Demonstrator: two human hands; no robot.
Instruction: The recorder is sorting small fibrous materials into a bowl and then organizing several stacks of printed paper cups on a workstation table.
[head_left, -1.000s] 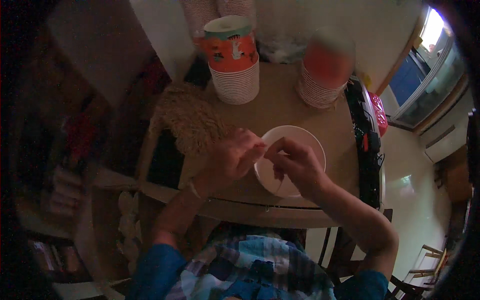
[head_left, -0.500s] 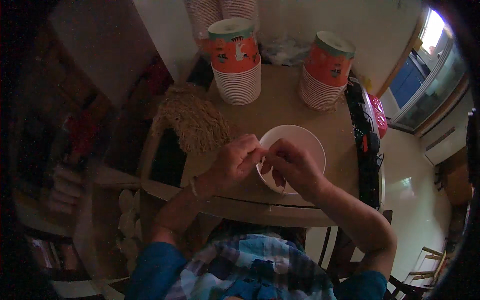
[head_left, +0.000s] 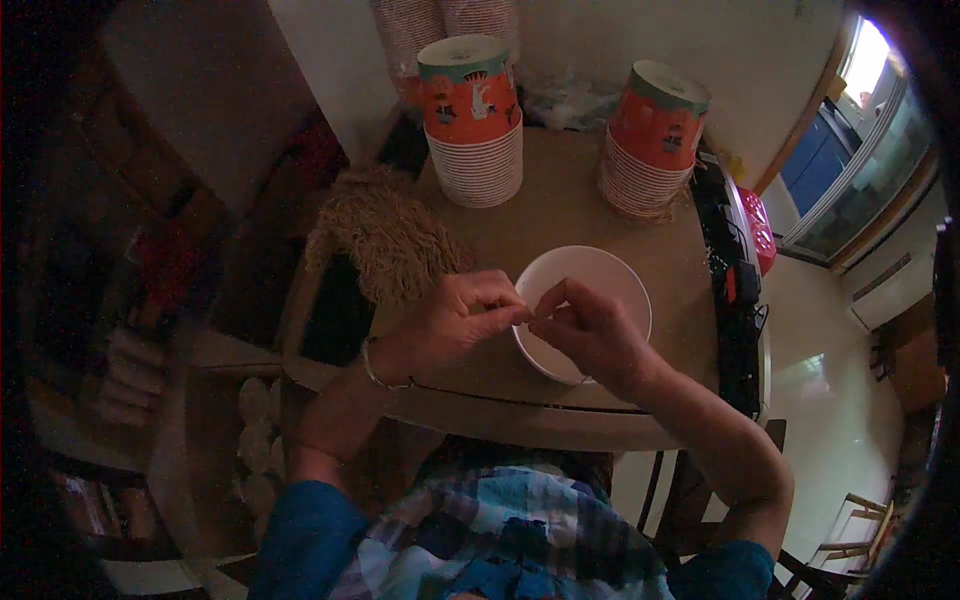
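Note:
A round white tub [head_left: 605, 285] stands upright on the cardboard-brown tabletop. Over its near left part, both my hands meet fingertip to fingertip. My left hand [head_left: 465, 315], a bracelet on its wrist, is closed in a pinch. My right hand [head_left: 595, 330] also pinches, its fingers curled in above the tub. Whatever sits between the fingertips is too small to name. Beside my left hand lies a loose heap of tan, stringy fibres [head_left: 390, 240].
A tall stack of orange and green patterned paper tubs [head_left: 470, 120] stands at the back, with another such stack [head_left: 655, 140] to its right. Clear plastic wrapping [head_left: 570, 100] lies behind them. A dark strip with cables [head_left: 735, 290] runs along the right edge.
My left hand has turned slightly and its wrist has shifted a little left. The right fingers have curled inward, and the hands remain together over the tub.

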